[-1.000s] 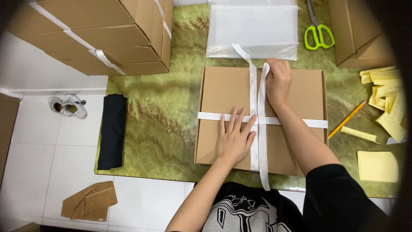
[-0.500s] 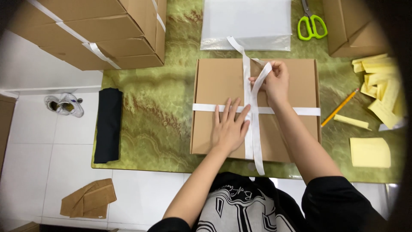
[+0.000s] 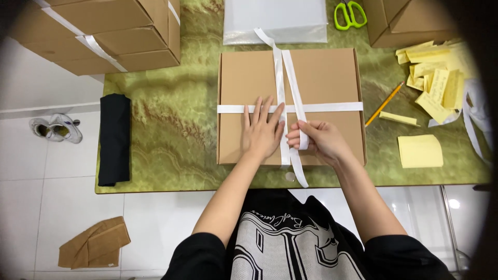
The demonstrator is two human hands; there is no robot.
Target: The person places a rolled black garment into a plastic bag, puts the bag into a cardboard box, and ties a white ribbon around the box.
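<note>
right hand (image 3: pixel 317 141) pinches the white ribbon (image 3: pixel 290 91) between thumb and fingers, near the front edge of the flat cardboard box (image 3: pixel 327 78); left hand (image 3: pixel 263 132) lies open and flat on the lid, fingers spread, just beside the ribbon crossing; the box sits mid-bench on the green marbled bench (image 3: pixel 171 129); a second ribbon band runs across the lid; beyond lie what may be a clear plastic bag (image 3: pixel 275 21), green scissors (image 3: pixel 350 13), a pencil (image 3: pixel 384 103), yellow paper slips (image 3: pixel 430 78), stacked boxes (image 3: pixel 109 31) and a folded black cloth (image 3: pixel 114 137).
</note>
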